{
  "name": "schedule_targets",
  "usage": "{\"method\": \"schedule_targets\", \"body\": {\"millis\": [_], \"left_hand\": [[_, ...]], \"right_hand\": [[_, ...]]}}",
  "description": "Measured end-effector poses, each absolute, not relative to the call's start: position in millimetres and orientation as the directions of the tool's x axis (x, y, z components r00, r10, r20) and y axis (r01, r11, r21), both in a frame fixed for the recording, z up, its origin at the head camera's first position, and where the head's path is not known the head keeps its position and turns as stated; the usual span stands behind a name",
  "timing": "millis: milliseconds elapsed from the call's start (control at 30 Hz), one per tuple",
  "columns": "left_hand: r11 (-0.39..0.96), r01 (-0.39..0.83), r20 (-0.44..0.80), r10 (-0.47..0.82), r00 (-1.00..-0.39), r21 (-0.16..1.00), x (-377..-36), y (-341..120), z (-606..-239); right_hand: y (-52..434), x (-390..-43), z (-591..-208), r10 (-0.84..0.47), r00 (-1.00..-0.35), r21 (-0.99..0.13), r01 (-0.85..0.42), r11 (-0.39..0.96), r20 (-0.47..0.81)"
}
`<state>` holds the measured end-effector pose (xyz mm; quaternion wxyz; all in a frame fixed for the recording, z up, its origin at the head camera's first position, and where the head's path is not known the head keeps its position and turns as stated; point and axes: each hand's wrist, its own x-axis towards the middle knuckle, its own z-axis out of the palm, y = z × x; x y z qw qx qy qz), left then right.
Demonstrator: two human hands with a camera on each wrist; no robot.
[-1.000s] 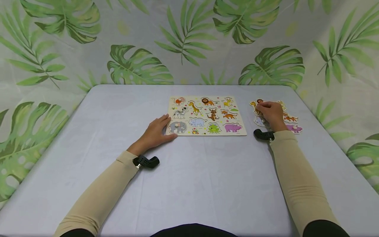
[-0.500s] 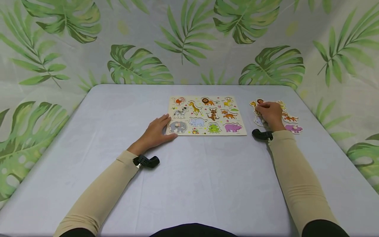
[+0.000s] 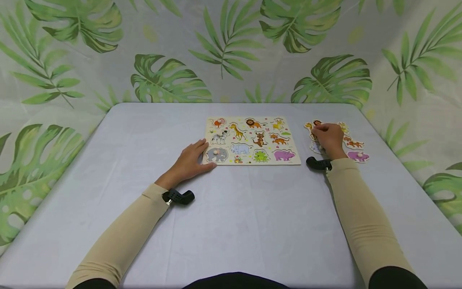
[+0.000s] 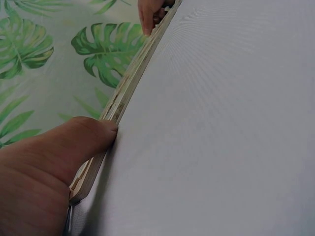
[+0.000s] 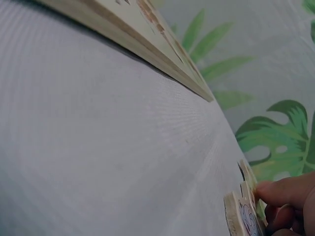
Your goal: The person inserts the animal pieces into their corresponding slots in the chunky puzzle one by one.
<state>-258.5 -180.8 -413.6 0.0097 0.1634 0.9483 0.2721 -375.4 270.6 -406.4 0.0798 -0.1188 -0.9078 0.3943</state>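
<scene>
My left hand (image 3: 187,160) rests at the near left corner of the wooden animal puzzle board (image 3: 249,161), its thumb (image 4: 93,135) pressing the front edge. A grey elephant piece (image 3: 217,154) with a knob sits in the board's near left slot. To the right of the board, my right hand (image 3: 330,138) pinches a yellow-and-brown giraffe puzzle piece (image 3: 308,127) in a cluster of loose pieces. The hand hides part of it. A pale grey-blue animal piece (image 3: 316,148) lies just below, and a brown-topped piece (image 3: 317,122) just above.
Beyond the right hand lie a yellow animal piece (image 3: 344,128), a tiger piece (image 3: 354,143) and a purple hippo piece (image 3: 358,156). A white cloth (image 3: 231,216) covers the table. Behind it hangs a leaf-print backdrop (image 3: 238,48).
My right wrist has shifted slightly left while its fingertips stay at the same spot on the pieces. The left hand and the board have not moved.
</scene>
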Motion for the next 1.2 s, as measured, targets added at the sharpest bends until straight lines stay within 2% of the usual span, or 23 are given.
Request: {"method": "schedule_targets", "body": {"millis": [867,1200], "left_hand": [[0.800,0.304,0.064,0.318,-0.946,0.516,-260,-181,-415],[0.797,0.326,0.086,0.330,-0.940,0.509,-261,-182,-416]], "right_hand": [[259,-379,-401,0.296,-0.949,-0.740,0.121,0.662,0.110],[241,-373,-389,0.234,-0.965,-0.756,0.066,0.652,0.118]]}}
